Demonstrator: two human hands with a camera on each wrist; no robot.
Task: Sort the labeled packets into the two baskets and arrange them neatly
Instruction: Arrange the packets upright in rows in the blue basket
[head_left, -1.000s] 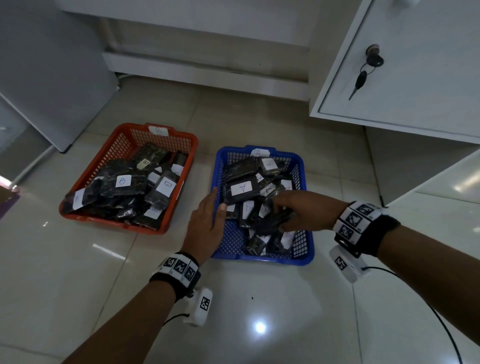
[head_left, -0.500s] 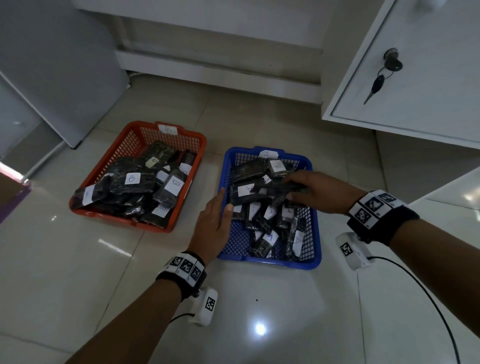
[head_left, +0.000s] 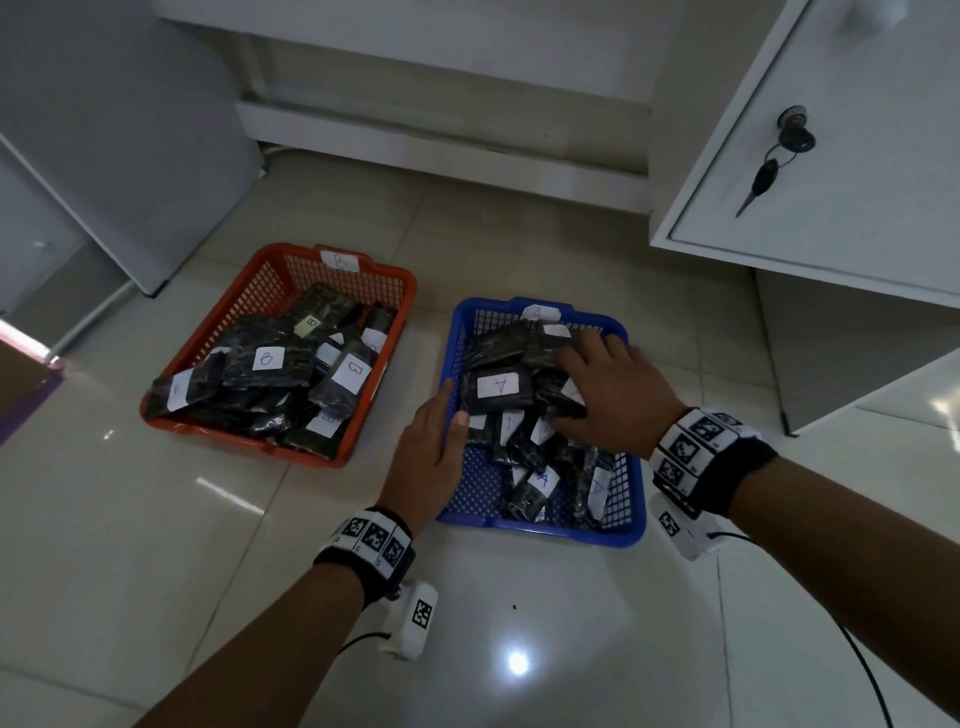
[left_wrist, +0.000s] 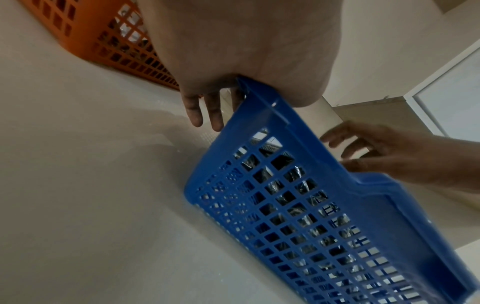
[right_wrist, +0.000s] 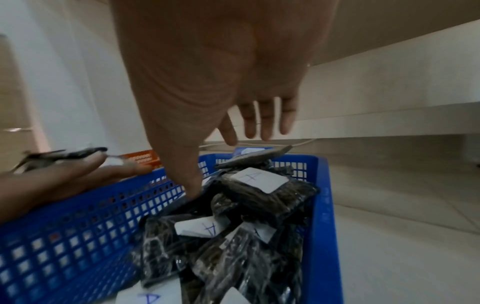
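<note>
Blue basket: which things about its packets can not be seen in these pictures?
- Head view: the right hand covers several packets in the blue basket.
- Lower packets: labels hidden under upper ones.
- Left wrist view: the basket wall hides the packets; labels unreadable.
- Right wrist view: the nearest label is cut off by the bottom edge.

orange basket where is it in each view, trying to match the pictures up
Head: orange basket at left centre, left of the blue basket.
Left wrist: top left corner, behind the left hand.
Right wrist: a sliver at left centre, beyond the blue rim.
Shared landmark: the blue basket.
</note>
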